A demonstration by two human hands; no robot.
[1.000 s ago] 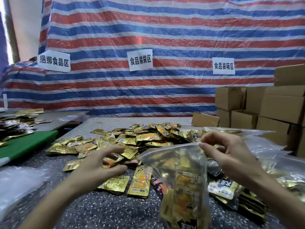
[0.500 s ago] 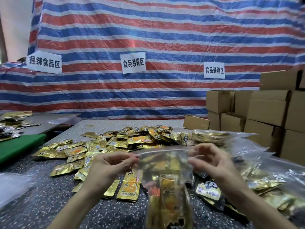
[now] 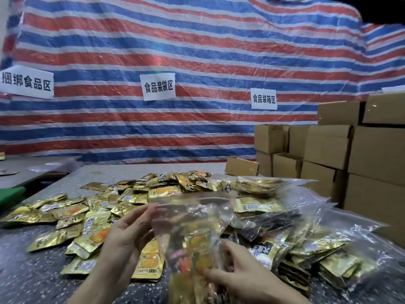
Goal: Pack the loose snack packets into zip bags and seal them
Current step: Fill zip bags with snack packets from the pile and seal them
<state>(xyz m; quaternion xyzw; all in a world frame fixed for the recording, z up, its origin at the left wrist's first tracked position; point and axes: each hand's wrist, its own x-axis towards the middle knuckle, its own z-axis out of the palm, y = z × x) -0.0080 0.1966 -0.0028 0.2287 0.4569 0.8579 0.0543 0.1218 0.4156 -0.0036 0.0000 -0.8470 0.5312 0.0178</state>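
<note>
My left fingers [image 3: 143, 216] pinch the filled zip bag [image 3: 197, 218] near its top and my right fingers [image 3: 209, 272] are clamped on its body, above loose packets [image 3: 72, 212].

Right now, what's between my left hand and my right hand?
The packet-filled zip bag, which left hand and right hand both hold; head view.

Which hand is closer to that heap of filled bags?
Right. The right hand holds the zip bag low down, right beside the heap of filled bags; the left hand is at the bag's other side, above the loose packets.
</note>
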